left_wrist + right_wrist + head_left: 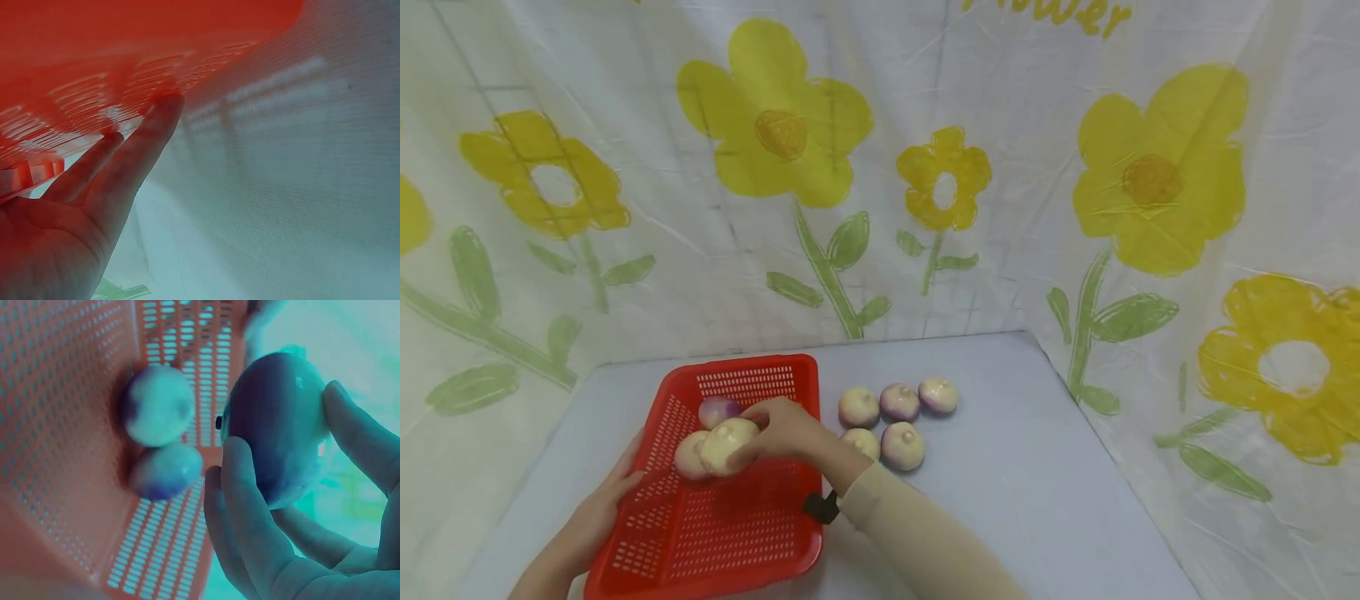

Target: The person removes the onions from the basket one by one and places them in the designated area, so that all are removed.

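Observation:
My right hand [786, 432] grips a purple-and-cream turnip [730, 447] between thumb and fingers, over the red plastic basket [760, 362]. In the right wrist view the held turnip [278, 428] shows its purple side, fingertips spread around it. Two other turnips lie inside: a purple-topped one [717, 410] toward the far end and a paler one [688, 458], partly hidden by the held one. At the basket's left side is my left hand [593, 518]. Its straight fingers [159, 125] touch the slotted outer wall from outside in the left wrist view.
Right of the basket, several more turnips [903, 446] stand in two short rows on the pale table [1015, 500]. My right forearm crosses in front of the nearer row. Behind the table hangs a white curtain [880, 50] printed with yellow flowers.

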The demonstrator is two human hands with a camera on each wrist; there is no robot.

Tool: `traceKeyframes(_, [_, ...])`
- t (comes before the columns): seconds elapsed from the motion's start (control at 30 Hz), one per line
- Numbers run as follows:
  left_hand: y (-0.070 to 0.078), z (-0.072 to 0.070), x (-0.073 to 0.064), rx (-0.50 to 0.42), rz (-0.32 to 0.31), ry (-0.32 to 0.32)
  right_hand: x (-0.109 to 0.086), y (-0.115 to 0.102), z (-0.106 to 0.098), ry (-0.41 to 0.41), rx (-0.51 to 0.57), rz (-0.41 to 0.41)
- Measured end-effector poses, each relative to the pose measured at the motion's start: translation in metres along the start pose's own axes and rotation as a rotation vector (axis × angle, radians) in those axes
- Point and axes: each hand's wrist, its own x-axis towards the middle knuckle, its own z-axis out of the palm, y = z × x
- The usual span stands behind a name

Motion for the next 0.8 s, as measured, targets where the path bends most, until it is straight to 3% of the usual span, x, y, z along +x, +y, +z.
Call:
traceKeyframes(0.13, [0.001,0.001,0.0,-0.022,-0.01,-0.002,-0.005,0.004,-0.012,0.047,-0.012,-0.008])
traceKeyframes(0.33, [0.001,0.001,0.0,-0.036,-0.013,-0.003,-0.013,0.012,-0.03,0.076,0.056,0.012])
traceKeyframes(0.53, [0.0,0.0,0.001,-0.042,-0.025,-0.001,-0.023,0.025,-0.05,0.123,0.076,-0.037])
traceKeyframes(0.8, [0.002,0.001,0.0,-0.042,-0.018,0.0,-0.04,0.051,-0.075,0.165,0.191,-0.009])
